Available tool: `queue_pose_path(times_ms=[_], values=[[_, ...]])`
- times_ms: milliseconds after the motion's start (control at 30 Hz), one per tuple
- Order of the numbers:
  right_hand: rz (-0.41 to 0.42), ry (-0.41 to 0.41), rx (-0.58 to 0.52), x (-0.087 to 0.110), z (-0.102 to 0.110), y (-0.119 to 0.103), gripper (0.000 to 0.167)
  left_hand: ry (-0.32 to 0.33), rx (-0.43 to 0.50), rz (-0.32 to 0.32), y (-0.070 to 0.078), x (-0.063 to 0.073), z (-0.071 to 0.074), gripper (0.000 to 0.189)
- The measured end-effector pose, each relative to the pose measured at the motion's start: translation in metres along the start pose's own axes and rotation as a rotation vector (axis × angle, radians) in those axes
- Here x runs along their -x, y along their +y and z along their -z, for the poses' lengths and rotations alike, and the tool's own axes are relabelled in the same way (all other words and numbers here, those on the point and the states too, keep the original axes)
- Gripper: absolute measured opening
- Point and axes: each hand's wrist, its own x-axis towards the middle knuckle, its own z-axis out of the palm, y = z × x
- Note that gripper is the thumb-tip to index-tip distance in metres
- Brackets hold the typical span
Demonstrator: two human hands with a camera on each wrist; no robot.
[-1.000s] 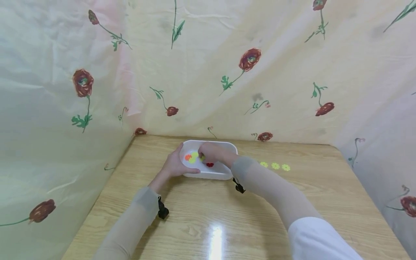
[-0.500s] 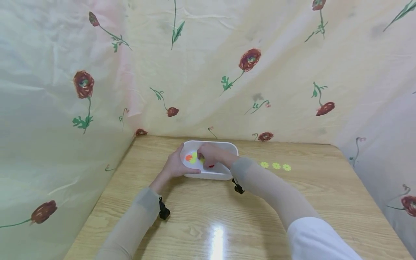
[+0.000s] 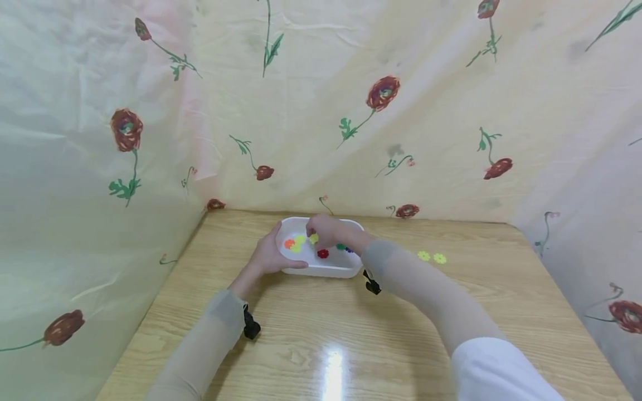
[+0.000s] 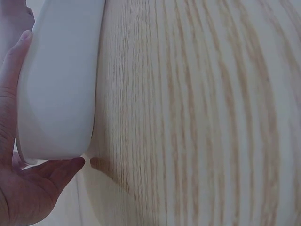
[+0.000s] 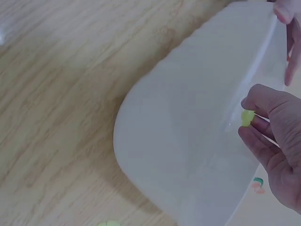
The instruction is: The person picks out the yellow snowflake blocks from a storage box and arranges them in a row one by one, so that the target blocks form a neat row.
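A white plastic tray [image 3: 321, 272] stands on the table. At its left end my left hand [image 3: 268, 255] holds it, the thumb along the front rim and the fingers around the end wall. Over the inside of the tray, my right hand [image 3: 328, 231] pinches a yellow flower-shaped piece [image 5: 247, 117] between thumb and fingertips. Below that hand lies a red flower piece [image 3: 323, 253]. Yellow pieces [image 3: 297, 245] and an orange one [image 3: 289, 244] lie towards the left end. Green [image 3: 341, 246] and purple [image 3: 349, 250] pieces show partly beside the right wrist.
Two yellow flower pieces, one [image 3: 423, 255] beside the other [image 3: 439, 258], lie on the wooden table [image 3: 301, 328] right of the tray. A flower-patterned cloth [image 3: 301, 111] hangs close behind the tray and along both sides.
My right hand has risen slightly within the tray, and the yellow flower piece shows between its fingers. Green and purple pieces have come into view. My left hand stays put.
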Motion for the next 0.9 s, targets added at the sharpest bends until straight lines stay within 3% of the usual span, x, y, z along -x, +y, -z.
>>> queue_pose_path(times_ms=[200, 567, 900], values=[[-0.003, 0.005, -0.027, 0.007, 0.007, 0.007, 0.037, -0.004, -0.002, 0.001, -0.001, 0.000, 0.000, 0.139], [0.000, 0.055, 0.019, 0.017, 0.019, 0.019, 0.034, -0.005, 0.001, 0.018, 0.001, 0.001, -0.002, 0.138], [-0.042, 0.071, 0.000, 0.034, 0.032, 0.029, 0.037, -0.007, -0.013, 0.034, 0.002, 0.002, -0.001, 0.139]])
